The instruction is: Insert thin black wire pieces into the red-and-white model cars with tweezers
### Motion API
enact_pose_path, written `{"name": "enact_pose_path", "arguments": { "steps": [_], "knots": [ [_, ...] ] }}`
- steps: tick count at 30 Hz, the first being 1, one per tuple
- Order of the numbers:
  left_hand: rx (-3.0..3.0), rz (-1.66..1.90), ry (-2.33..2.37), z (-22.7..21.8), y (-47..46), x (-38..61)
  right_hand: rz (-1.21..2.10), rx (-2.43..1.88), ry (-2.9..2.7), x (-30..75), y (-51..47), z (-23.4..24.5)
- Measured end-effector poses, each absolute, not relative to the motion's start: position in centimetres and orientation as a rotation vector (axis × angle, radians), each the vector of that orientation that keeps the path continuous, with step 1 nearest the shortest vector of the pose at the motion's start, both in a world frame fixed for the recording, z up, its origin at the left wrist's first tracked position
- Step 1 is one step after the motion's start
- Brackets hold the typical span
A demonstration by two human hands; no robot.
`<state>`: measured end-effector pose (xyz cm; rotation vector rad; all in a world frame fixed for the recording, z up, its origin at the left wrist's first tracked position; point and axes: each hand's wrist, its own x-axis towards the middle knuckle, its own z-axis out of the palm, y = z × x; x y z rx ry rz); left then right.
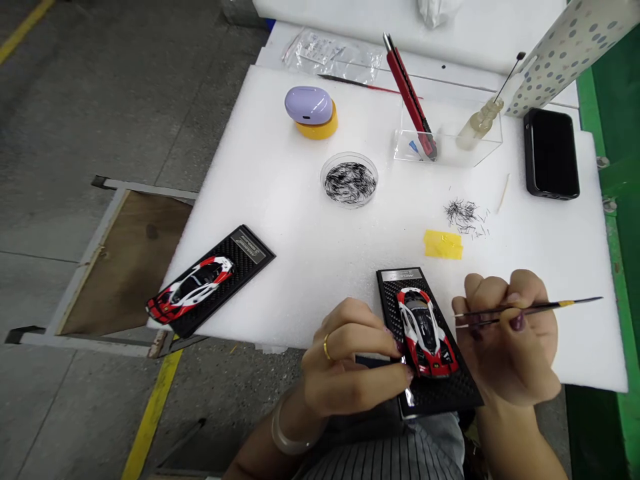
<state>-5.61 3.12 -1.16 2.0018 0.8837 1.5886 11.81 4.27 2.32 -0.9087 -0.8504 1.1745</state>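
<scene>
Nearest, the left hand [350, 367] is pinching the left edge of a black rectangular base [445, 398]. A small red, white and black model car [425, 327] is sitting on it, between the hands. The car's long axis is running from half past 11 to half past 5, its red end pointing toward the person; I cannot tell if that is the nose. At 3 o'clock, the right hand [515, 340] is gripping a thin dark tool [565, 304] with a yellow band, its tips hanging beside the base. The car is looking painted and nearly whole, so much seems done; what is left, I cannot tell. Near half past 9, a matching red and white model car [195, 287] is resting. Farthest, at 11 o'clock, a round clear dish [327, 163] is holding thin black bits [350, 183], seemingly unused.
</scene>
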Motion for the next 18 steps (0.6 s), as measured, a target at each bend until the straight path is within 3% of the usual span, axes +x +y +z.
{"name": "enact_pose_path", "arguments": {
  "steps": [7, 12, 18],
  "knots": [
    [2.158, 1.473, 0.892, 0.9, 2.4, -3.7, 0.86, -1.174, -1.017, 15.7, 2.2, 3.5],
    [2.235, 1.549, 0.933, 0.2, 2.0, -0.2, 0.943, -1.542, -1.291, 18.0, -0.5, 5.0],
    [2.274, 1.586, 1.049, -0.6, 1.5, 2.3, 1.05, -1.599, -1.548, 18.4, -0.5, 5.1]
  ]
}}
